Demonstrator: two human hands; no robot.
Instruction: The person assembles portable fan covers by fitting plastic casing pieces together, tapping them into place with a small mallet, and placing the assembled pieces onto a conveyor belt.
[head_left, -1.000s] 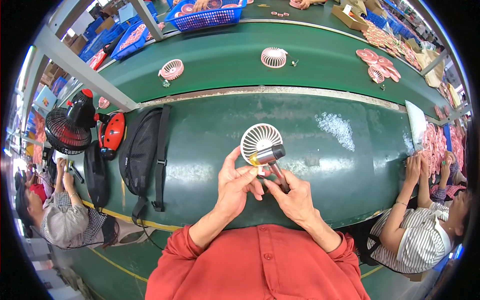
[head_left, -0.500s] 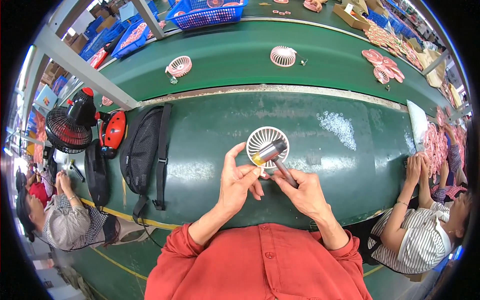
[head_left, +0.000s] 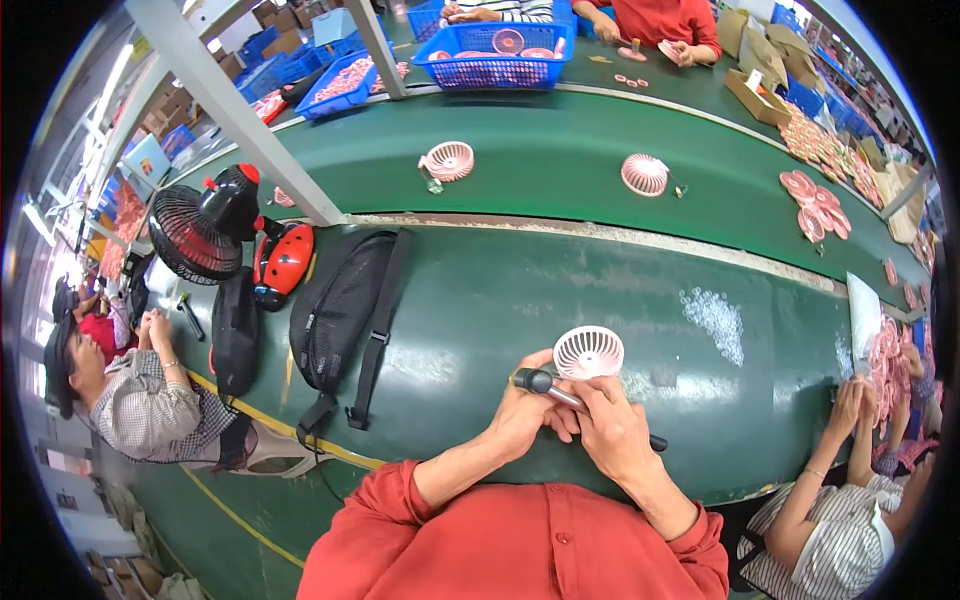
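A round pale pink slatted fan housing (head_left: 588,354) is held up over the green bench, its ribbed inner side showing. My left hand (head_left: 523,412) is closed around its lower left side, with most of the fingers hidden behind. My right hand (head_left: 614,430) keeps a hammer (head_left: 566,396) in its grip and presses its fingers at the housing's lower edge. The hammer lies slantwise in front of my left hand, its dark head to the left and the handle end sticking out past my right hand. Any small part between the fingertips is hidden.
Small clear rings (head_left: 714,326) lie spread to the right. A black bag (head_left: 345,310), a red ladybug-shaped object (head_left: 284,266) and a black fan (head_left: 195,235) stand left. Beyond runs a green conveyor (head_left: 540,185) with pink housings. Co-workers sit on both sides and across.
The hammer head has swung off the housing's face to the left, and the handle lies flatter. My hands have drawn together at the housing, which is tilted. The whole view has shifted.
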